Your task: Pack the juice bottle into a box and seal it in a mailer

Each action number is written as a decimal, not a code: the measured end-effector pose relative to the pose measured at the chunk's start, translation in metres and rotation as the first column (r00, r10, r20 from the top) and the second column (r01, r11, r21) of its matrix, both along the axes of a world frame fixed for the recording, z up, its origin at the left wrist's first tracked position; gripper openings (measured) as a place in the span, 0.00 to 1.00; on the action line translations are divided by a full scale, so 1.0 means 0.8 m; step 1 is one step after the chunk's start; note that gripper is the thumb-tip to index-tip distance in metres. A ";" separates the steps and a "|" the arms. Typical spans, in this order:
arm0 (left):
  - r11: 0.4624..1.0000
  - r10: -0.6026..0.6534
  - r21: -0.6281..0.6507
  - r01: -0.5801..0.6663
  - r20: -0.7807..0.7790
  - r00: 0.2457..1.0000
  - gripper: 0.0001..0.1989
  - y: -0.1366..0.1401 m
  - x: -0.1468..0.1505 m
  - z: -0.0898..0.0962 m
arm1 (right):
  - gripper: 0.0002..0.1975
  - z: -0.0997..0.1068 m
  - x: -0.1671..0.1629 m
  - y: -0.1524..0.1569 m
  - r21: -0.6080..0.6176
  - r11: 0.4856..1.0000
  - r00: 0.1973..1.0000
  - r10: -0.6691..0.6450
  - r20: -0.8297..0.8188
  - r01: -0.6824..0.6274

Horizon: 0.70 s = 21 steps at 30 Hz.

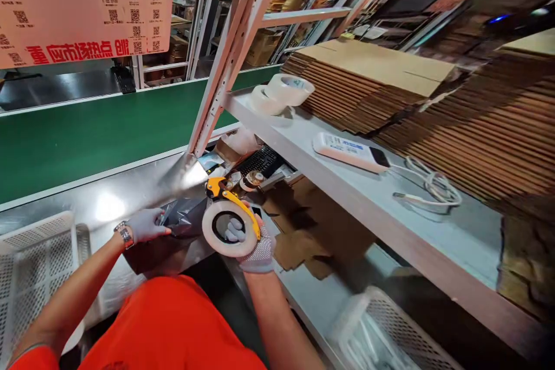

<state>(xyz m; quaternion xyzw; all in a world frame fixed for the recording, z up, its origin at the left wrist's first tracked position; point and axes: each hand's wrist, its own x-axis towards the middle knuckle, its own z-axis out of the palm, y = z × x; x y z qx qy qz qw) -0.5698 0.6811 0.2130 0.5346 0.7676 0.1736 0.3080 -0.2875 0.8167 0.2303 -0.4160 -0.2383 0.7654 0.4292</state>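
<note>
1. The right hand (255,245), in a dotted white glove, had its grip clenched around a tape dispenser (229,219) with a yellow frame and a roll of pale tape, held upright just above the near edge of the metal surface (130,193).
2. The left hand (145,224), also gloved and with a watch at the wrist, pressed its grip down on a dark grey plastic mailer bag (173,231) that lay on the surface, fingers closed on the bag's edge.
3. The bag sat between the two hands, right beside the dispenser; whether the tape was touching it could not be told.
4. Behind the surface ran a green conveyor belt (87,136), and above it hung a pink board printed with codes (82,6).
5. A slanted white frame post (225,63) rose from the surface to the shelving.
6. On the white shelf (355,185) to the right lay two spare tape rolls (281,93), a white power strip (349,151) with its coiled cable, and stacks of flattened cardboard boxes (390,87).
7. Below that shelf, a black keyboard (262,160) and loose cardboard pieces (312,231) lay near the dispenser.
8. White plastic baskets stood at the lower left (34,266) and lower right (390,329).
9. The person wore an orange top (173,324).
</note>
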 end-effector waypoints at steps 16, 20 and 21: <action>0.939 0.288 -0.197 -0.282 0.899 0.330 0.13 0.068 -0.040 -0.003 | 0.32 0.018 -0.079 -0.073 0.385 0.816 0.881 0.288 0.375 -0.431; 0.939 0.278 -0.031 -0.344 0.658 0.700 0.15 0.077 -0.087 -0.052 | 0.42 0.042 -0.070 -0.083 0.267 0.818 0.836 0.397 0.379 -0.509; 0.940 0.287 0.002 -0.342 0.539 0.792 0.16 0.081 -0.102 -0.067 | 0.43 0.048 -0.064 -0.086 0.248 0.822 0.831 0.402 0.385 -0.513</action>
